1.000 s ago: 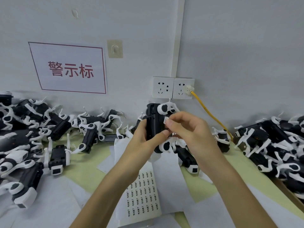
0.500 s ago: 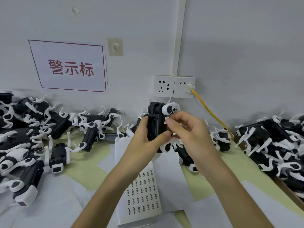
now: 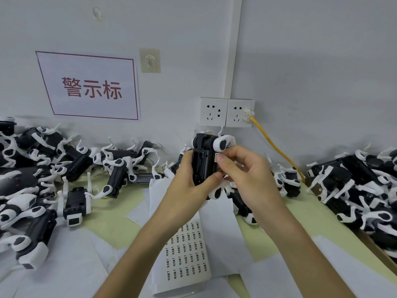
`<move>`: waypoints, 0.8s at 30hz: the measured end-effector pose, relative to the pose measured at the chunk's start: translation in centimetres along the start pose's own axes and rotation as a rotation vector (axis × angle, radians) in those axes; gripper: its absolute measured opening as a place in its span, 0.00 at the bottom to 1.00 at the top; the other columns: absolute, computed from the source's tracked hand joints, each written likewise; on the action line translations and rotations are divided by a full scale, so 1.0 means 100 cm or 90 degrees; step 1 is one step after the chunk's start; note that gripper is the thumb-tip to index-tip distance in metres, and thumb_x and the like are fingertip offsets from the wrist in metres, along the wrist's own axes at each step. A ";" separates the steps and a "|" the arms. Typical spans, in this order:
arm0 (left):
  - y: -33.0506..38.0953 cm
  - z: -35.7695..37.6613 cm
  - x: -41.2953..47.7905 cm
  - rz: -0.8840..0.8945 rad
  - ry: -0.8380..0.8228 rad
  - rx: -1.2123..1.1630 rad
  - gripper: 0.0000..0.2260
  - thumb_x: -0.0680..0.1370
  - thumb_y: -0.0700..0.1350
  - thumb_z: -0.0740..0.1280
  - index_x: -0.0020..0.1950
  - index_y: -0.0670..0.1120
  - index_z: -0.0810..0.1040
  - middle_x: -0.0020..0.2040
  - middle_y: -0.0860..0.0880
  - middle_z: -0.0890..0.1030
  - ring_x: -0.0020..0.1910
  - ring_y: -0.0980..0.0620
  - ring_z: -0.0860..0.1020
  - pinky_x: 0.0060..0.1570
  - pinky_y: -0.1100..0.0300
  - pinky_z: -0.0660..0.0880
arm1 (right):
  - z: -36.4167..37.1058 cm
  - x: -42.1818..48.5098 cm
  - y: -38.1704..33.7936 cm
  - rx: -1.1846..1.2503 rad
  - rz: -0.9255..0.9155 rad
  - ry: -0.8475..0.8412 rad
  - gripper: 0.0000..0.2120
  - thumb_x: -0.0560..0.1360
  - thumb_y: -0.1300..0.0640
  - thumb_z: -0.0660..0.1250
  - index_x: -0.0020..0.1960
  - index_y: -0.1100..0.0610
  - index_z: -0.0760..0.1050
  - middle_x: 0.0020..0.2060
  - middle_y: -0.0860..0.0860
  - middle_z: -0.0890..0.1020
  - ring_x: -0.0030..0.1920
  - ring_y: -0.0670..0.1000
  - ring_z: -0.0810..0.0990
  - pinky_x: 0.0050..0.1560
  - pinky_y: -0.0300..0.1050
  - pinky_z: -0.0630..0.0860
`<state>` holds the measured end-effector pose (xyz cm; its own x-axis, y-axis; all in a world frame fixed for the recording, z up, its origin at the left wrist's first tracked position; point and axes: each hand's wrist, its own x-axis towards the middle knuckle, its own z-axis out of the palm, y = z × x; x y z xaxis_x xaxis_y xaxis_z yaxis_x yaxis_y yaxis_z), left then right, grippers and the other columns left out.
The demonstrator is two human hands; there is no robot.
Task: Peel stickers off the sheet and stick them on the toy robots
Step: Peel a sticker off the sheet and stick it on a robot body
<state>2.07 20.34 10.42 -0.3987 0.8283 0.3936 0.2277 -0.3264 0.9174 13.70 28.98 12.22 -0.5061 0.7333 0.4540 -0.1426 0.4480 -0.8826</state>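
Note:
A black-and-white toy robot [image 3: 203,160] is held up above the table, underside toward me. My left hand [image 3: 187,186] grips its black body from the left and below. My right hand [image 3: 242,168] pinches a small white sticker [image 3: 216,156] against the robot's right edge with thumb and forefinger. The sticker sheet [image 3: 186,252], printed with rows of small labels, lies on the table below my wrists.
Piles of toy robots lie at the left [image 3: 32,179], along the wall [image 3: 120,166] and at the right [image 3: 361,190]. White backing papers [image 3: 53,265] cover the green table [image 3: 111,218]. A yellow cable [image 3: 277,149] runs from the wall socket [image 3: 240,112].
The robot and both hands have stayed almost in place, shifting slightly up. My right thumb and forefinger keep the sticker pressed at the robot's right edge.

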 end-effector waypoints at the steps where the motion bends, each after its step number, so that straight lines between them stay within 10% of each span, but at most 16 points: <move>1: 0.000 0.000 0.000 0.000 0.001 0.002 0.11 0.80 0.43 0.72 0.60 0.52 0.75 0.44 0.58 0.81 0.44 0.62 0.80 0.40 0.69 0.75 | 0.000 0.000 0.000 0.000 -0.002 0.004 0.06 0.80 0.57 0.69 0.46 0.53 0.82 0.37 0.44 0.84 0.39 0.44 0.83 0.50 0.48 0.81; 9: 0.006 0.002 -0.002 0.027 0.007 0.038 0.11 0.81 0.41 0.70 0.60 0.47 0.72 0.50 0.44 0.80 0.44 0.54 0.81 0.40 0.66 0.77 | 0.003 0.000 0.006 0.035 0.004 0.039 0.06 0.80 0.57 0.70 0.45 0.55 0.82 0.39 0.50 0.87 0.41 0.49 0.86 0.48 0.44 0.82; 13: 0.008 0.002 -0.003 0.038 0.003 0.036 0.10 0.81 0.43 0.70 0.59 0.47 0.72 0.42 0.54 0.79 0.41 0.58 0.79 0.38 0.68 0.74 | 0.007 -0.003 0.010 0.109 0.058 0.041 0.22 0.76 0.46 0.75 0.38 0.64 0.74 0.34 0.61 0.81 0.37 0.63 0.79 0.46 0.59 0.77; 17: 0.010 -0.004 -0.003 0.007 -0.028 0.021 0.09 0.81 0.42 0.70 0.59 0.48 0.74 0.40 0.57 0.81 0.39 0.60 0.80 0.37 0.70 0.74 | 0.006 -0.003 0.008 0.188 0.096 -0.063 0.29 0.76 0.43 0.70 0.49 0.72 0.74 0.41 0.65 0.81 0.39 0.56 0.82 0.44 0.46 0.78; 19: 0.012 -0.008 -0.002 -0.023 -0.042 0.023 0.10 0.80 0.43 0.71 0.60 0.52 0.76 0.46 0.57 0.84 0.46 0.61 0.82 0.42 0.71 0.75 | 0.003 0.000 0.009 0.196 0.093 -0.112 0.23 0.82 0.49 0.66 0.57 0.72 0.75 0.50 0.69 0.83 0.49 0.62 0.85 0.53 0.55 0.82; 24: 0.013 -0.015 -0.003 -0.088 -0.082 0.000 0.12 0.80 0.46 0.73 0.62 0.54 0.77 0.54 0.54 0.86 0.56 0.58 0.84 0.51 0.67 0.78 | 0.003 0.000 0.008 0.152 0.025 -0.115 0.18 0.80 0.46 0.62 0.36 0.57 0.75 0.35 0.61 0.75 0.39 0.57 0.77 0.45 0.51 0.78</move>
<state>1.18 18.97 11.52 -0.3092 0.9169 0.2526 0.1784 -0.2049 0.9624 13.33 29.21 11.49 -0.6550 0.6357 0.4085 -0.3046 0.2726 -0.9126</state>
